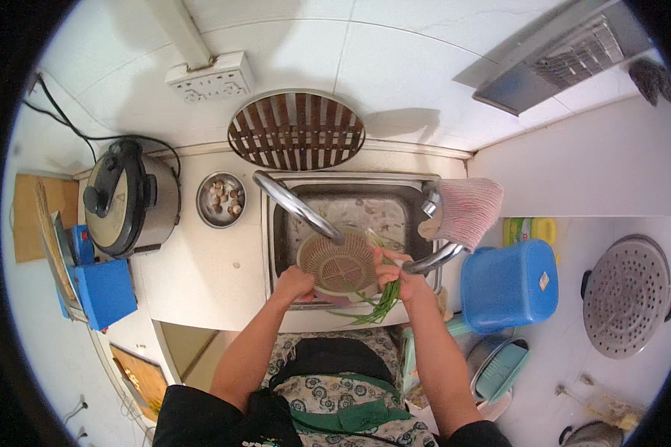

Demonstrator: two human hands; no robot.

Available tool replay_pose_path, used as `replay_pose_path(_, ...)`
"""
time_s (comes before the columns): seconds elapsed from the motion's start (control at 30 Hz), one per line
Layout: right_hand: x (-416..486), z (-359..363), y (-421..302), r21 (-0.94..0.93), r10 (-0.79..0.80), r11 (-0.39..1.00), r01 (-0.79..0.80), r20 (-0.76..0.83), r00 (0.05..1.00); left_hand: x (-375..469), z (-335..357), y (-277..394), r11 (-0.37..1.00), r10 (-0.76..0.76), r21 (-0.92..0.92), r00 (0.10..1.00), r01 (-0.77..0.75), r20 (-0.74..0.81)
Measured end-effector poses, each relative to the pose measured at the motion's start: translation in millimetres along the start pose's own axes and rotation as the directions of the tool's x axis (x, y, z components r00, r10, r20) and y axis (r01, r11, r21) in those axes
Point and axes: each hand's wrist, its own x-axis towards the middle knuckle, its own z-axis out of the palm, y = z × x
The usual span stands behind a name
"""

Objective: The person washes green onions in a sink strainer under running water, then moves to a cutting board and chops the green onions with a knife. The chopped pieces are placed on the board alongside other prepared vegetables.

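Note:
My left hand grips the near left rim of a beige plastic colander, which is tilted over a stainless steel sink. My right hand holds a bunch of spring onions beside the colander's right edge. Their pale ends point up into the sink, while the green leaves hang over its front edge. Inside the basin, small bits of plant matter lie on the wet bottom. A curved chrome tube crosses above the colander from the left.
Right of the sink, a pink striped cloth drapes over a second chrome tube. A blue plastic bin stands beyond. To the left are a metal bowl of mushrooms and a pressure cooker. A round slatted rack leans behind.

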Motion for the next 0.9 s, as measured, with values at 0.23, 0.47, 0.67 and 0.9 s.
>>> replay_pose_path(0.23, -2, -1, -4, -0.163, -0.115, 0.983, 0.09, -0.151, 0.982, -60, -46, 46, 0.817, 0.123, 0.571, 0.943, 0.081, -0.309)
replay_pose_path(0.47, 27, -29, -17, -0.068, -0.405, 0.912, 0.405, 0.022, 0.914, -99, -82, 108, 0.716, -0.137, 0.654, 0.968, 0.244, -0.211)
replay_pose_path(0.67, 33, -17, 4, -0.146, -0.234, 0.96, 0.239, 0.055, 0.971, -82, -102, 94, 0.792, -0.297, 0.537, 0.952, 0.291, -0.077)
replay_pose_path(0.9, 41, -11, 17, -0.043, -0.222, 0.974, 0.221, -0.01, 0.975, -78, -103, 81, 0.808, -0.304, 0.501, 0.948, 0.309, -0.095)
